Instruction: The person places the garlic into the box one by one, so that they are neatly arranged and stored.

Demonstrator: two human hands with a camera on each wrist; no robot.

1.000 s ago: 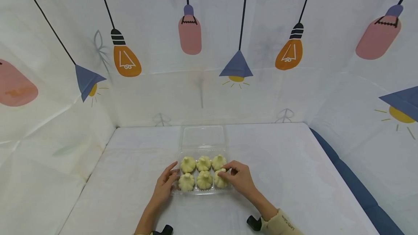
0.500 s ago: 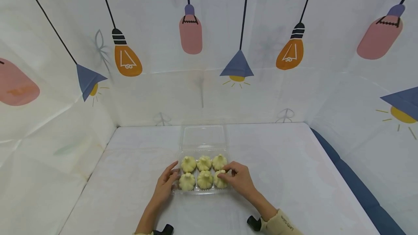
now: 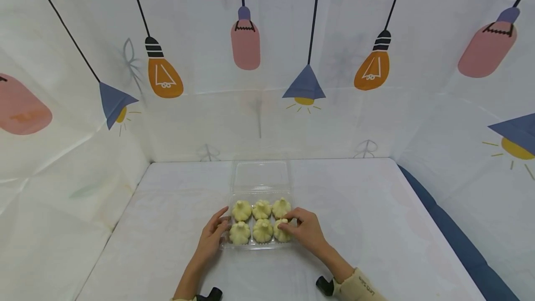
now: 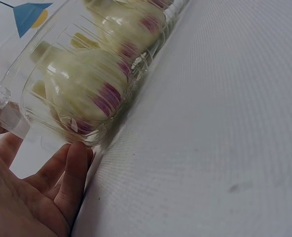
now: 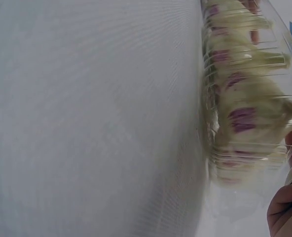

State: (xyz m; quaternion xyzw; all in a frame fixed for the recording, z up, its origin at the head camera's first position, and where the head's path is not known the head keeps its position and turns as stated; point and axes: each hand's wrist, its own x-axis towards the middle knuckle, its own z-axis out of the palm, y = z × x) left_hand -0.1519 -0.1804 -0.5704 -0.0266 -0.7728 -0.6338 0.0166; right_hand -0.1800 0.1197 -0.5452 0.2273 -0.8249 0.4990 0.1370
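Several pale garlic bulbs (image 3: 262, 231) with purple marks low on their sides sit in two rows in a clear plastic clamshell box (image 3: 261, 246). My left hand (image 3: 210, 239) is at the box's left side, fingers loosely extended. In the left wrist view its fingertips (image 4: 77, 153) touch the box's lower corner. My right hand (image 3: 308, 230) reaches over the right side and pinches the top of the near-right garlic bulb (image 3: 281, 233), which sits in its compartment. In the right wrist view part of that hand (image 5: 288, 207) shows at the edge; its fingertips are partly hidden.
The box's transparent lid (image 3: 261, 175) stands open toward the back wall. White cloth covers the table (image 3: 355, 208). Printed lamp sheets (image 3: 267, 120) enclose the back and sides. A dark blue strip (image 3: 443, 231) runs along the right table edge.
The view has shifted very slightly. Both hands, the box and the garlic bulbs keep their places, and the right hand still pinches the near-right bulb.
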